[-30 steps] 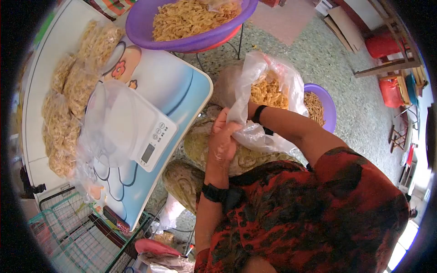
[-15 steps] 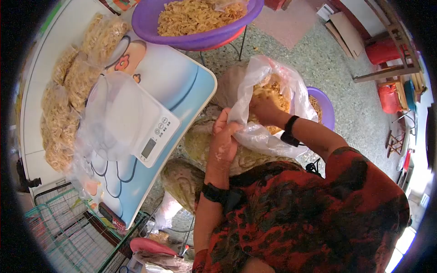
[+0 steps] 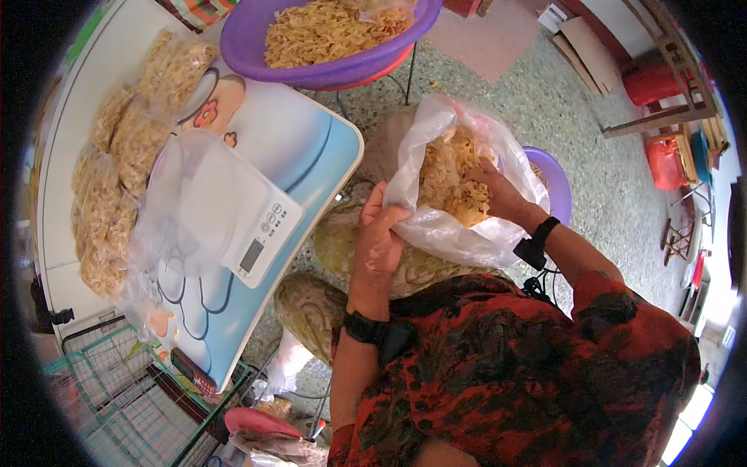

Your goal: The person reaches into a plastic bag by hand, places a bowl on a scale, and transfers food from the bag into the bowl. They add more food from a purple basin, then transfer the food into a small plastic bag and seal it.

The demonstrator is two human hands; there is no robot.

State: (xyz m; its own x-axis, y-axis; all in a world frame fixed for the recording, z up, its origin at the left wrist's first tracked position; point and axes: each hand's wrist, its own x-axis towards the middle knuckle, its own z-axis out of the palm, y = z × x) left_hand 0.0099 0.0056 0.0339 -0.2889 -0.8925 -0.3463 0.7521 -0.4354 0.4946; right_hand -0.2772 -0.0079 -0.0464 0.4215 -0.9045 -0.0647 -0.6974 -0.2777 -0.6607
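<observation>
A large clear plastic bag (image 3: 467, 241) stands open over my lap, with yellowish dried flakes (image 3: 442, 177) inside. My left hand (image 3: 380, 233) pinches the bag's near left edge. Inside the bag's right side, my right hand (image 3: 498, 194) is among the flakes, its fingers curled against a clump of them. A white digital scale (image 3: 268, 229) lies on the blue patterned table (image 3: 311, 159), with an empty thin plastic bag (image 3: 206, 187) over it. Several filled bags of flakes (image 3: 105, 218) are lined up on the left.
A purple basin (image 3: 249, 62) of flakes stands beyond the table. Another purple basin (image 3: 556, 175) is partly hidden behind the large bag. A wire rack (image 3: 109, 389) is at lower left, and a wooden frame (image 3: 661, 121) with red containers at right.
My right hand has moved right within the bag and its fingers now show, exposing more flakes. My left hand keeps its hold on the edge. The view has shifted slightly.
</observation>
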